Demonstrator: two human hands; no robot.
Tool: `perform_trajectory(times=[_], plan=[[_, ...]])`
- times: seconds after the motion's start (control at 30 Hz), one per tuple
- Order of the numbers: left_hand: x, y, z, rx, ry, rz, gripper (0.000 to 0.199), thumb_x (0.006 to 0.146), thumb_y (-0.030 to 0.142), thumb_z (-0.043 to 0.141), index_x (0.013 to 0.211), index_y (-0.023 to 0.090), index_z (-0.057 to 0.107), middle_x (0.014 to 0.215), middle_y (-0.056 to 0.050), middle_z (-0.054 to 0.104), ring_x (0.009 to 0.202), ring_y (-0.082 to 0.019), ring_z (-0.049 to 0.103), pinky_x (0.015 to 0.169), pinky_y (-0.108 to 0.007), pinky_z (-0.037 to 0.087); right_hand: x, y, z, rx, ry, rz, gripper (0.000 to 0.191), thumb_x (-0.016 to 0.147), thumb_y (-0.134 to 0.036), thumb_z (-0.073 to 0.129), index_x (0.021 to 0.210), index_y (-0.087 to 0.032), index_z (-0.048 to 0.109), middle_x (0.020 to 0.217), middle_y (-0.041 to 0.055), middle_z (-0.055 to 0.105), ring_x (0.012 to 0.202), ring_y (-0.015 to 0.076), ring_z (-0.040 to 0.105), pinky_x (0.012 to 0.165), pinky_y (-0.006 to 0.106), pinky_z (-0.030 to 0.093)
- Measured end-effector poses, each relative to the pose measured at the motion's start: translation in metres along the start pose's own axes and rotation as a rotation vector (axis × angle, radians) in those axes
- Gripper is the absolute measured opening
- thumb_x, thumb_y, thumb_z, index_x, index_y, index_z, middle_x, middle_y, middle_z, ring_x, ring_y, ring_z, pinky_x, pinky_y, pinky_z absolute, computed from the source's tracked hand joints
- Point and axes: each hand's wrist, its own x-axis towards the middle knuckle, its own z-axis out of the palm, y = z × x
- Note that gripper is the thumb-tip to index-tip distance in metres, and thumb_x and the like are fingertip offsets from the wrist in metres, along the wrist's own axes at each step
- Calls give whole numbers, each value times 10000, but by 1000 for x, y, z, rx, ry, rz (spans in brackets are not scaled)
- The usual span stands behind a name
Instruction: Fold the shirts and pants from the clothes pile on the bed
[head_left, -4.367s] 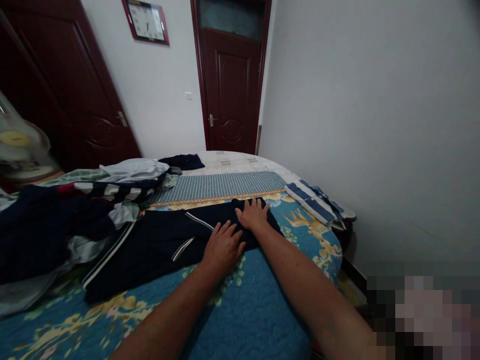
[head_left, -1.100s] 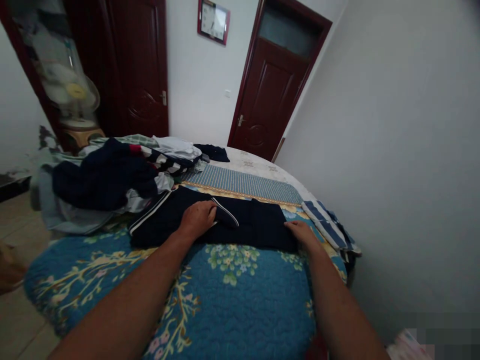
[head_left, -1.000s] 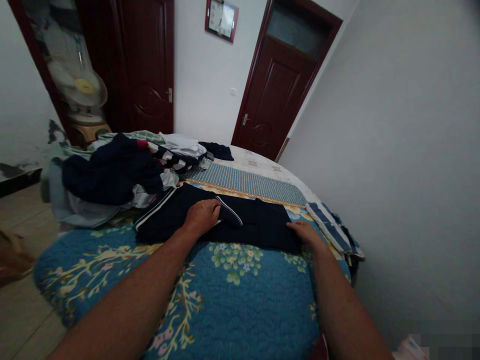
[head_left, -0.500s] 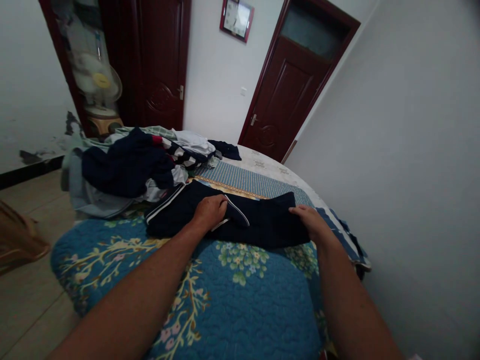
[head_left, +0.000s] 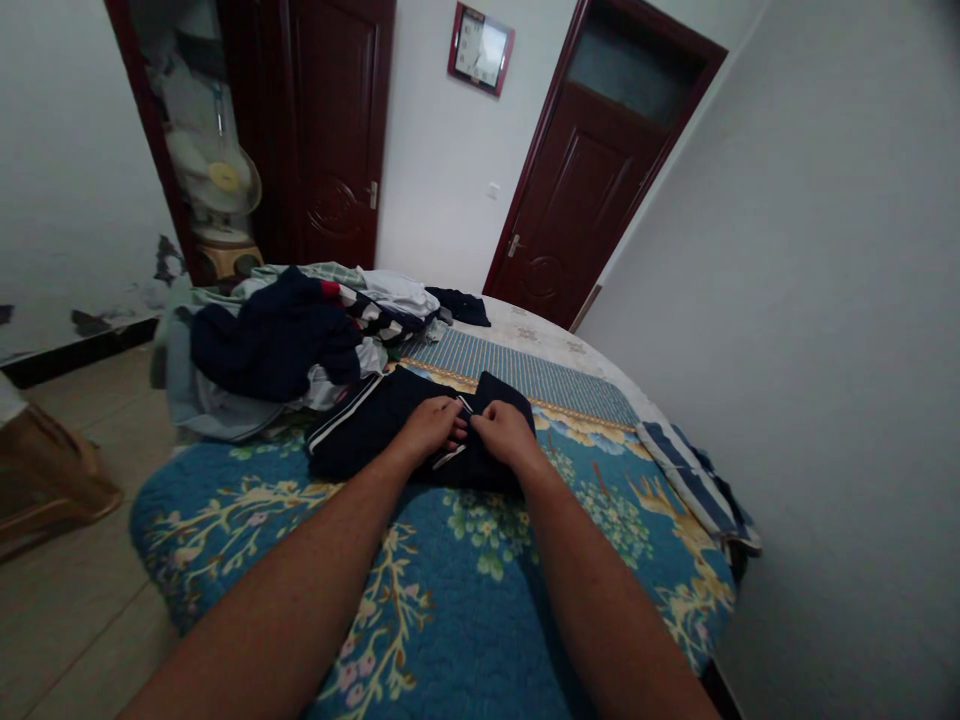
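Note:
A dark navy garment with white striped edging [head_left: 375,425] lies folded on the flowered blue quilt [head_left: 480,620]. Its right end is doubled back over the middle, so the strip is short now. My left hand [head_left: 435,425] rests on the middle of it, fingers curled on the white-edged part. Close beside it, nearly touching, my right hand [head_left: 504,432] is closed on the folded-over end of the same garment. The cloth under both palms is hidden.
A heap of clothes [head_left: 277,335] lies at the far left of the bed, with a folded dark garment [head_left: 461,305] behind it. Striped blue and white cloth [head_left: 694,480] lies at the right edge by the wall. A brown stool [head_left: 52,465] stands left.
My right hand has moved left to my left hand, bringing the garment's right end over its middle. The flowered quilt shows where that end lay. My left hand stays on the garment.

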Motion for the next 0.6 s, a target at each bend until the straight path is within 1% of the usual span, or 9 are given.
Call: perform_trajectory(times=[0.07, 0.13, 0.17, 0.23, 0.3, 0.37, 0.43, 0.53, 0.6], plan=[[0, -1, 0, 23, 22, 1, 325, 1008, 410, 564, 1190, 164, 675, 955, -81, 755, 769, -181, 733, 608, -247, 577, -10, 1, 18, 30, 1, -62, 193, 924, -289, 604, 753, -211, 647, 766, 25, 702, 741, 160, 619, 661, 261, 362], [0, -4, 1, 130, 47, 37, 416, 965, 361, 642, 1334, 171, 643, 913, -56, 758, 746, -178, 719, 625, -247, 562, -18, 6, 24, 111, 12, -94, 222, 960, -296, 550, 786, -217, 664, 810, 29, 729, 742, 159, 647, 674, 255, 393], [-1, -5, 3, 208, 57, 72, 489, 940, 332, 679, 1398, 173, 618, 904, -49, 760, 752, -183, 719, 649, -254, 560, -20, 9, 22, 166, 27, -91, 232, 973, -305, 524, 815, -221, 672, 819, 23, 736, 724, 157, 655, 676, 253, 409], [-3, -8, 7, 376, 80, 168, 612, 896, 283, 734, 1480, 181, 583, 944, -55, 771, 835, -204, 733, 750, -280, 568, -22, 20, 13, 254, 91, -57, 253, 987, -344, 491, 872, -227, 683, 815, 11, 742, 699, 164, 668, 688, 258, 443], [-5, -11, 12, 489, 122, 249, 651, 888, 237, 737, 1516, 203, 570, 1045, -76, 778, 969, -230, 739, 879, -318, 567, -21, 31, 0, 261, 222, -23, 282, 988, -388, 477, 905, -226, 692, 830, 20, 750, 759, 188, 692, 746, 277, 474], [-6, -14, 16, 494, 148, 303, 633, 908, 177, 683, 1529, 216, 566, 1150, -92, 773, 1075, -238, 726, 979, -347, 553, -19, 42, -11, 215, 359, -12, 303, 979, -408, 477, 939, -218, 710, 905, 50, 767, 890, 219, 709, 842, 303, 490], [-4, -17, 17, 425, 131, 329, 629, 919, 116, 613, 1537, 219, 560, 1225, -90, 764, 1128, -224, 718, 1031, -353, 547, -18, 50, -16, 170, 436, -18, 321, 972, -392, 472, 1010, -206, 730, 1024, 85, 781, 1020, 238, 706, 940, 328, 491], [0, -18, 12, 329, 91, 339, 691, 894, 52, 549, 1562, 228, 535, 1341, -77, 740, 1212, -202, 700, 1082, -351, 543, -16, 55, -12, 97, 452, -85, 388, 978, -337, 449, 1182, -181, 739, 1231, 125, 760, 1192, 244, 671, 1085, 363, 466], [3, -17, 6, 319, 93, 342, 692, 885, 34, 521, 1550, 220, 551, 1409, -76, 717, 1276, -199, 678, 1126, -357, 524, -17, 55, -2, 36, 409, -172, 450, 992, -311, 434, 1315, -168, 714, 1363, 138, 713, 1320, 248, 615, 1178, 400, 419]])
